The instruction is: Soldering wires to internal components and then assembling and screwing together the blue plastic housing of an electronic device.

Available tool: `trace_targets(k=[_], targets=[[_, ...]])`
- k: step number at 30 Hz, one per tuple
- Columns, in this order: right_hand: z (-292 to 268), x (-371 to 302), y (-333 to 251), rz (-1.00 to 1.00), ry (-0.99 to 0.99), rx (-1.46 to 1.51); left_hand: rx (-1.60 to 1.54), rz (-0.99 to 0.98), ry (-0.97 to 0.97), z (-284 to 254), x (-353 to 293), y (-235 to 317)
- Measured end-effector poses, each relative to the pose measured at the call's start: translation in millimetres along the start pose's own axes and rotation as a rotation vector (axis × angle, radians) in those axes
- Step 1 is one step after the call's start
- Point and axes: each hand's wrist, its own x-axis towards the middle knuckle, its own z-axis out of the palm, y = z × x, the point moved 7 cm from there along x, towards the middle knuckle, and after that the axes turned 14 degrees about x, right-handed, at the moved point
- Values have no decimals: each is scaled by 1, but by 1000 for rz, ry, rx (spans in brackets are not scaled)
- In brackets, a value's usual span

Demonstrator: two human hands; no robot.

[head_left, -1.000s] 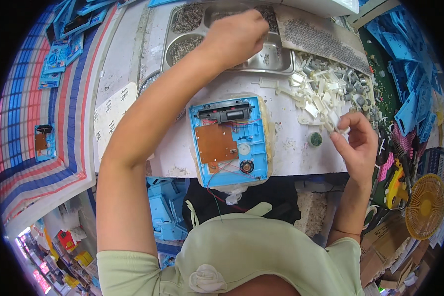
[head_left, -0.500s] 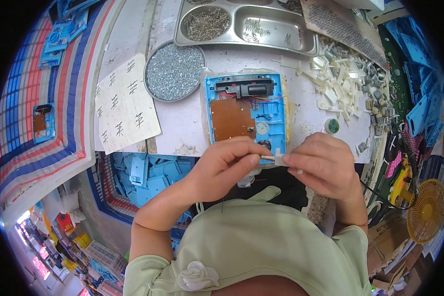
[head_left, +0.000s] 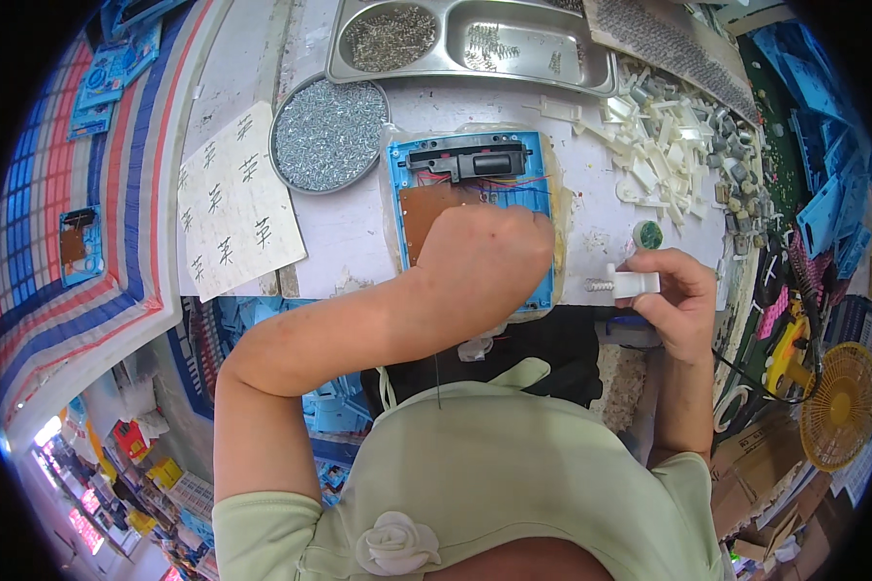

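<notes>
My right hand (head_left: pixel 686 302) pinches a white plastic part (head_left: pixel 636 284) between thumb and fingers, to the right of the blue casing. A small metal coil spring (head_left: pixel 600 286) sticks out from the left end of that part. My left hand (head_left: pixel 489 254) is over the casing, knuckles up and fingers curled under; what they hold, if anything, is hidden. Lying open on the table, the blue plastic casing (head_left: pixel 541 279) holds a brown circuit board (head_left: pixel 419 215), a black bar-shaped part (head_left: pixel 475 160) and thin wires. My left hand covers much of its lower half.
A round dish of small metal pins (head_left: pixel 327 134) stands beside a handwritten sheet (head_left: pixel 234 208). Behind is a metal tray (head_left: pixel 436 79) with springs. White plastic parts (head_left: pixel 654 145) and grey pieces (head_left: pixel 736 184) pile at right, near a small green-topped tub (head_left: pixel 648 234).
My hands, close together at the casing's front edge before, have parted. The left has moved up over the casing; the right has gone rightward with the white plastic part and its spring.
</notes>
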Motion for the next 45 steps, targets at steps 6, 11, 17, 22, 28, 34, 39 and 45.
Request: trace_targets(k=[6,11,17,22,28,34,39,45], targets=[[15,15,-12,-113,27,-596,-192,-103,125,1,2,-14],[67,45,-21,-446,-233,-1045,-599,-348,247,-13,-29,-56],[93,62,-12,-497,-388,-1172,-663,-389,393,-5,-45,-54],[63,73,4,-452,-386,-909,-746,-385,454,5,-47,-54],[56,76,20,-413,-394,-862,-682,-353,434,2,-46,-54],[93,64,8,-431,-348,-1245,-643,-350,484,2,-44,-52],[10,56,-25,-347,-57,-941,-648,-372,424,-1,-48,-50],[-100,34,-97,-238,512,-1928,-658,-314,348,-10,-37,-46]])
